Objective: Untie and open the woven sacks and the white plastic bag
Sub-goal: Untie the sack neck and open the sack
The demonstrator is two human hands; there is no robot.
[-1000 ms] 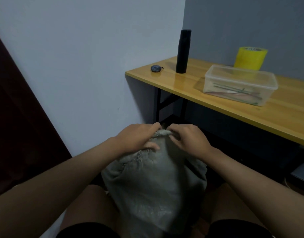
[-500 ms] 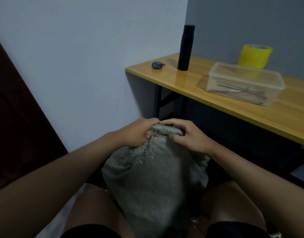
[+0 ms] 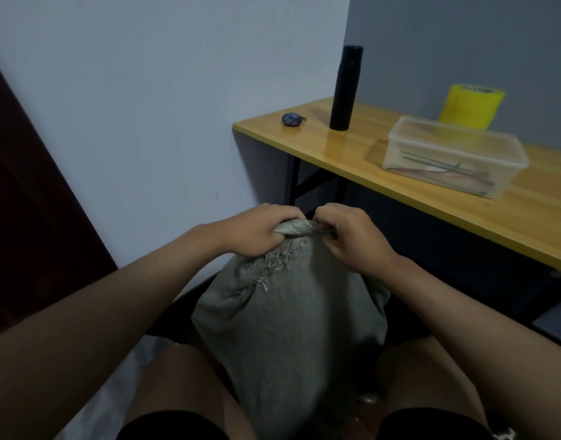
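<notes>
While the grey woven sack (image 3: 285, 328) is standing between the knees, the left hand (image 3: 260, 231) and right hand (image 3: 352, 236) are pinching its bunched top, maybe to pull it open.

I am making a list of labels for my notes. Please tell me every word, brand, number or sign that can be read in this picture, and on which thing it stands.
Yellow tape roll: dark print on its top rim, too blurred to read.
Woven sack, black bottle, clear plastic box, small blue object: no text visible.
Nothing can be read.
</notes>
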